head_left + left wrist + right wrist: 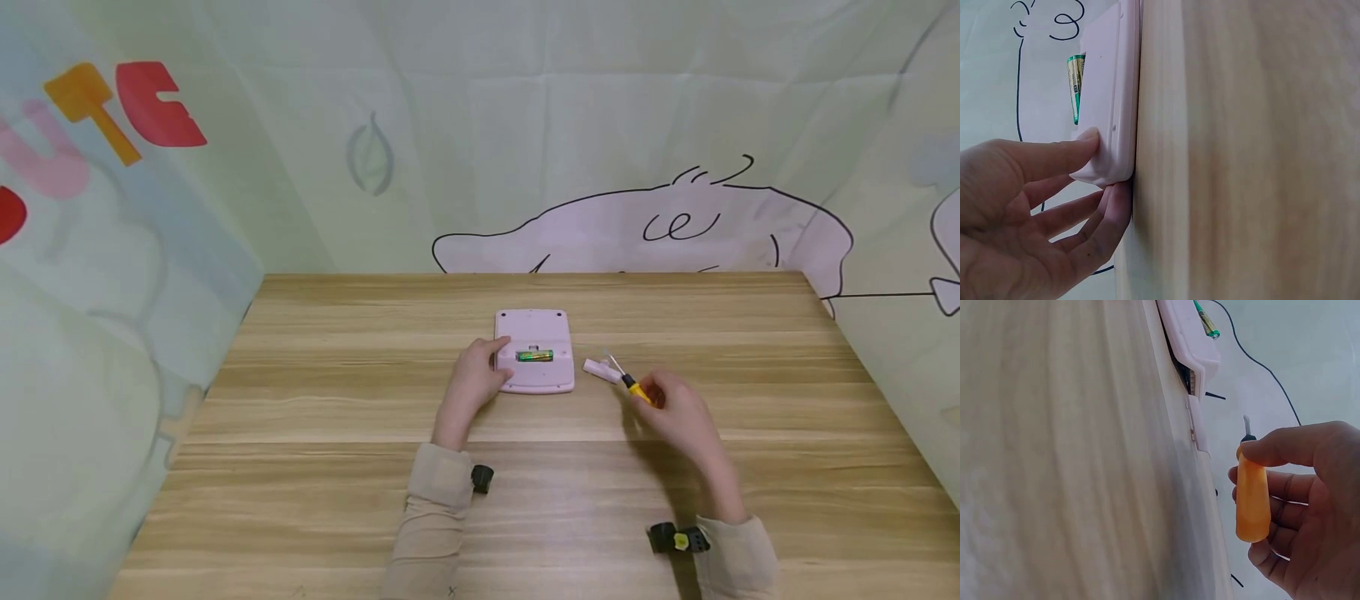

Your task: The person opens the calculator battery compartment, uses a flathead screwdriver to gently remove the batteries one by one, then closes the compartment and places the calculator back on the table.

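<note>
A pale pink calculator [531, 326] lies face down on the table, its battery compartment uncovered. One green-and-gold battery [535, 356] sits in that compartment. My left hand [474, 373] holds the calculator by its left side, thumb on the back and other fingers at the edge, as the left wrist view shows. Just right of the calculator lies a small pink battery cover [598, 368]. Above the table near this cover, my right hand [681, 410] grips a yellow-and-black screwdriver [1252, 500] by its handle. The screwdriver's metal tip points up and left, over the cover in the head view.
The wooden table [337, 375] reaches back to a printed cloth backdrop [480, 125]. Black wrist straps [482, 478] are on both arms, by the beige sleeves [437, 500].
</note>
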Motion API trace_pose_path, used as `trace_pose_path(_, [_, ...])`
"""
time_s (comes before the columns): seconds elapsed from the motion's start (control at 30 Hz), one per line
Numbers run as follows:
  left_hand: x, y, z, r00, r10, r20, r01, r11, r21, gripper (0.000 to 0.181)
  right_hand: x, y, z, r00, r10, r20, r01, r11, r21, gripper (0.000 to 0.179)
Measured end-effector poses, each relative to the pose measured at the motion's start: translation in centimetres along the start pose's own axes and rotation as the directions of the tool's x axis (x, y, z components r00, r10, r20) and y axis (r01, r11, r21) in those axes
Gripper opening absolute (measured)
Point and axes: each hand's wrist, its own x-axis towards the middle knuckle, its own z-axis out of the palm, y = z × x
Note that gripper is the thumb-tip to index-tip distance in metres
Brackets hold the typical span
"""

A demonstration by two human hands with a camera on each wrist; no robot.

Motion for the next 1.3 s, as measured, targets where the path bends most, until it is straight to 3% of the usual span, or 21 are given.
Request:
trace_pose_path(0.37, [0.1, 0.02, 0.01, 1.0, 0.001, 0.004, -0.001, 1.0, 0.004, 0.053, -0.21, -0.09, -0.48, 0.995, 0.086, 0.053, -0.085, 0.996, -0.018, 0.017])
trace_pose_path(0.73, [0.29, -0.01, 0.02, 1.0, 0.002, 0.01, -0.002, 1.0, 0.011, 0.054, -0.33, 0.21, -0.83, 0.994, 0.092, 0.062, -0.09, 0.995, -0.048, 0.017])
trace_pose_path(1.3, [0.06, 0.03, 0.01, 1.0, -0.006, 0.004, 0.006, 1.0, 0.017, 0.054, -0.6, 0.6, -0.83, 0.97, 0.2, 0.138, -0.194, 0.979, -0.06, 0.024])
